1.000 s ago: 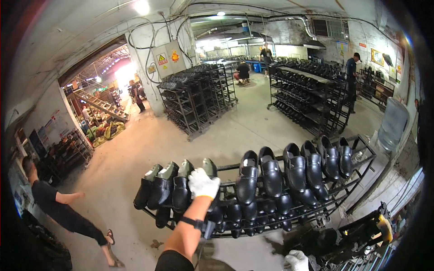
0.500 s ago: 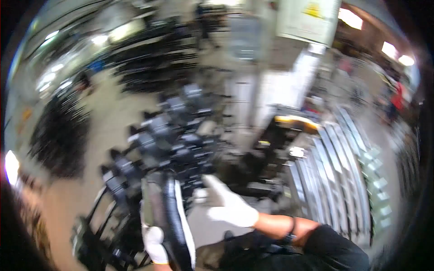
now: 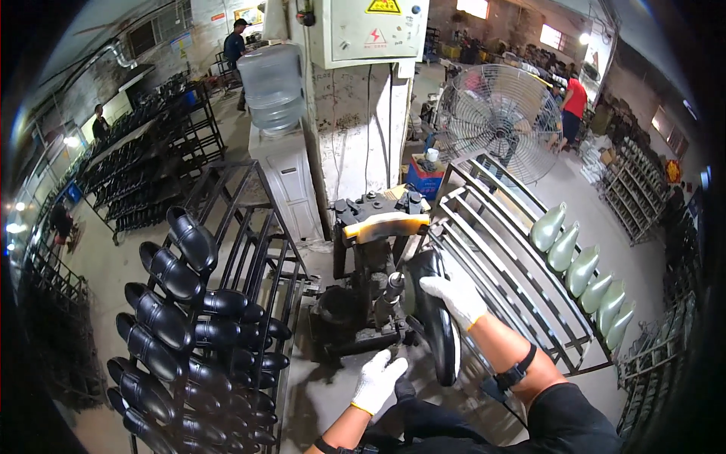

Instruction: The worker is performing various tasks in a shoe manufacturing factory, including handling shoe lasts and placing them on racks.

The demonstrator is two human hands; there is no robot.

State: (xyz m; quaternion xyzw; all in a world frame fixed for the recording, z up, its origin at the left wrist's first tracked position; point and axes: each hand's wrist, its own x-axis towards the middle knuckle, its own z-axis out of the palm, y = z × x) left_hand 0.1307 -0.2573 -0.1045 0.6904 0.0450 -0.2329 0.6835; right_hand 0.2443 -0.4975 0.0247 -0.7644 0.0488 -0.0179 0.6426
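Note:
A black shoe (image 3: pixel 437 333) with a pale line along its sole edge is gripped by my right hand (image 3: pixel 455 293), in a white glove. It hangs with its narrow length pointing towards me, right beside a dark metal machine (image 3: pixel 370 280) with an upright post and a yellow padded bar (image 3: pixel 387 225). Lower down, my left hand (image 3: pixel 378 380), also gloved in white, is in front of the machine's base. Its fingers are parted, apart from the shoe, with nothing plainly in them.
Black shoes (image 3: pixel 162 318) fill a rack at left. The right rack (image 3: pixel 499 265) carries pale green shoe lasts (image 3: pixel 582 268). Beyond stand a water dispenser (image 3: pixel 283 166), an electrical box (image 3: pixel 374 34) and a large fan (image 3: pixel 499 125). A person in red (image 3: pixel 575 110) is far right.
My view has swung left to right, bringing the machine to the middle. The shoe has passed from my left hand to my right and is beside the machine.

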